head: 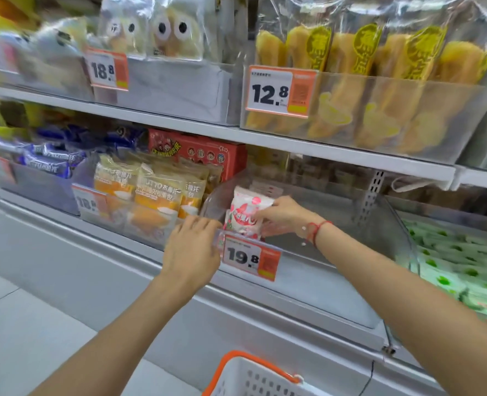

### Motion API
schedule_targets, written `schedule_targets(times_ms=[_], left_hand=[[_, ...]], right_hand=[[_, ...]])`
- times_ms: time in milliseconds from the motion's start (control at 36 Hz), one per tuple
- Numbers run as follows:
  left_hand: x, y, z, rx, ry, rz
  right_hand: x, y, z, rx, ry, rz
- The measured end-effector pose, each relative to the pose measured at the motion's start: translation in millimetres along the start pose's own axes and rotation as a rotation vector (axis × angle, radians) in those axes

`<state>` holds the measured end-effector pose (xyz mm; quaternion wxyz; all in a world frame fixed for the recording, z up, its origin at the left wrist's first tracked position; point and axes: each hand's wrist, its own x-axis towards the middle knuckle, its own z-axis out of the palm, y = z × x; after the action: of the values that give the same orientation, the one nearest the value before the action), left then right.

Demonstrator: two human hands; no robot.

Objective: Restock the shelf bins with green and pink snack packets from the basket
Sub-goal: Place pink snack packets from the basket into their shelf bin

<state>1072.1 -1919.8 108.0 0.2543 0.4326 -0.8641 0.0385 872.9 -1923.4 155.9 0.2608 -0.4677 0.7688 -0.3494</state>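
My left hand sits at 9 o'clock from the pink packet. Its grip is curled over the front lip of the clear bin, steadying it. My right hand is at 3 o'clock from the packet and pinches it by its edge. The packet stands upright in the bin's left front corner, just above the 19.8 price tag.

To do this well, I think I should push the packet flat against the side wall, so more can fit beside it.

The orange packets sit next door at 9 o'clock. The green packets fill the bin at 3 o'clock. The basket waits at 6 o'clock. The shelf above hangs low, so I must keep my hands down.
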Motion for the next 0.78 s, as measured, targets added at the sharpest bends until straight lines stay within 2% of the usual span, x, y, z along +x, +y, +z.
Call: schedule_targets(times_ms=[56,167,278,389,528,695,778], left_hand=[[1.9,-2.0,0.8,0.001,0.003,0.006],[4.5,-7.6,1.8,-0.029,0.009,0.034],[2.5,-8.2,3.2,-0.034,0.001,0.038],[3.0,-6.5,4.6,-0.024,-0.02,0.03],[3.4,-2.7,4.3,-0.036,-0.03,0.001],[3.4,-2.9,3.6,-0.039,-0.049,-0.004],[3.1,-3.3,3.5,-0.048,-0.055,-0.006]], right_hand=[[13.3,4.0,15.2,-0.095,-0.04,-0.036],[20.6,6.2,19.3,-0.282,-0.001,-0.107],[12.4,-1.3,13.4,-0.62,0.113,-0.325],[9.2,-4.1,17.9,-0.707,0.029,-0.477],[10.7,-6.1,27.3,-0.747,-0.006,-0.468],[18.1,-10.5,25.9,-0.674,-0.099,-0.193],[21.2,-9.7,29.1,-0.661,-0.129,-0.132]])
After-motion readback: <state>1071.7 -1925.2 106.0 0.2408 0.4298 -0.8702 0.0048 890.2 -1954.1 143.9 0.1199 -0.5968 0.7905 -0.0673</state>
